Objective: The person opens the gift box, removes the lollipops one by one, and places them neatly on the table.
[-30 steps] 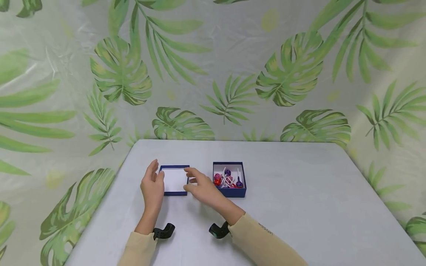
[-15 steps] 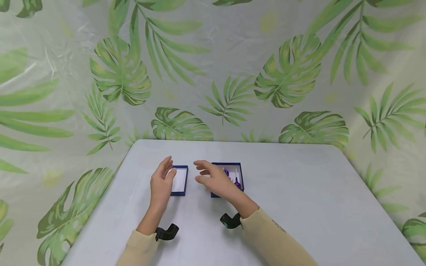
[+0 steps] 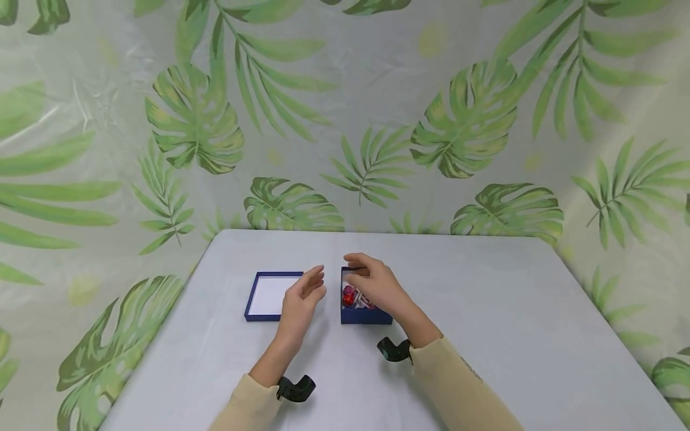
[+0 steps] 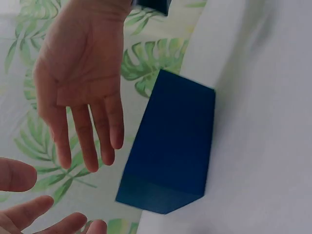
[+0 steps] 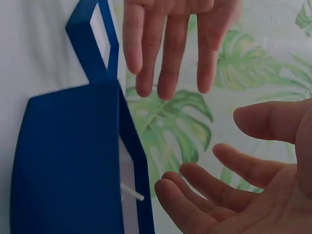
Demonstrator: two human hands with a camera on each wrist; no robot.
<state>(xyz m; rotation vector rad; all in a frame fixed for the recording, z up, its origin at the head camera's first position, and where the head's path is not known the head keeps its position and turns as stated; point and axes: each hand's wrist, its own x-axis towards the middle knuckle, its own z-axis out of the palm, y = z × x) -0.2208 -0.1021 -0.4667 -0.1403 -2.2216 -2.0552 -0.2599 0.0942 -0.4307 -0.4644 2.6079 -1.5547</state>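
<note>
Left hand: the left hand (image 3: pixel 302 299) hovers between the two boxes, fingers straight and relaxed, holding nothing.
Right hand: the right hand (image 3: pixel 374 287) hangs over the blue box (image 3: pixel 366 315), fingers loosely spread, gripping nothing.
Blue box: it stands on the grey table (image 3: pixel 485 311), just right of centre; red lollipops (image 3: pixel 350 295) show inside under the right hand.
Lid: the blue lid (image 3: pixel 268 295) lies white inside up, just beside the box to its left.
Backdrop: a leaf-print sheet (image 3: pixel 345 120).
</note>
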